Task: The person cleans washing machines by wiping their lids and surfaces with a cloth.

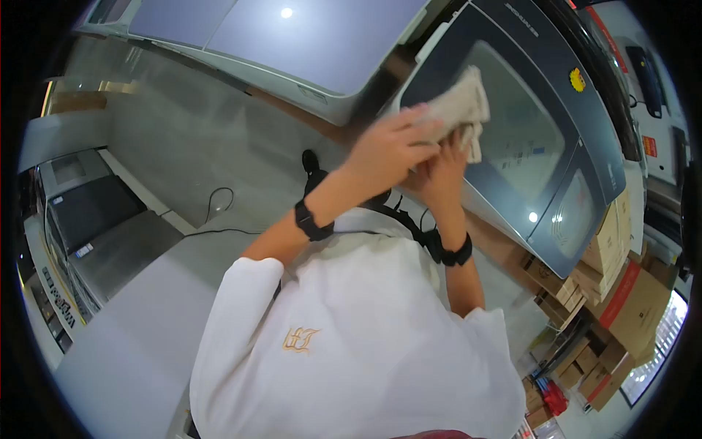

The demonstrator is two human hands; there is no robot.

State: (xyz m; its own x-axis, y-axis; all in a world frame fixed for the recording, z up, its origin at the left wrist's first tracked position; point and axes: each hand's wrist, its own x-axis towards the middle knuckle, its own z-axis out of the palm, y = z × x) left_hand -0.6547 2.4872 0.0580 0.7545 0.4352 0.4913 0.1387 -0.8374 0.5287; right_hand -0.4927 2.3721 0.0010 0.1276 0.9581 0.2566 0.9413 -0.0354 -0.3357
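Note:
A crumpled, light beige cloth (463, 110) is between my two hands, blurred a little by motion. My left hand (398, 146) grips its near left side, fingers closed round the fabric. Lower and to the right, my right hand (444, 172) has its fingers wrapped on the cloth's underside. Both hands are above the near left edge of a dark appliance (504, 208), which looks like a twin-tub washing machine with a large and a small see-through panel. Whether the cloth touches its surface I cannot tell. Each wrist wears a black band.
A pale purple-grey appliance (307, 44) stands just left of the dark one, with a narrow gap between. Cardboard boxes (632, 304) are stacked at the right. A black cable (219, 201) lies on the grey floor. More appliances (95, 212) stand at the left.

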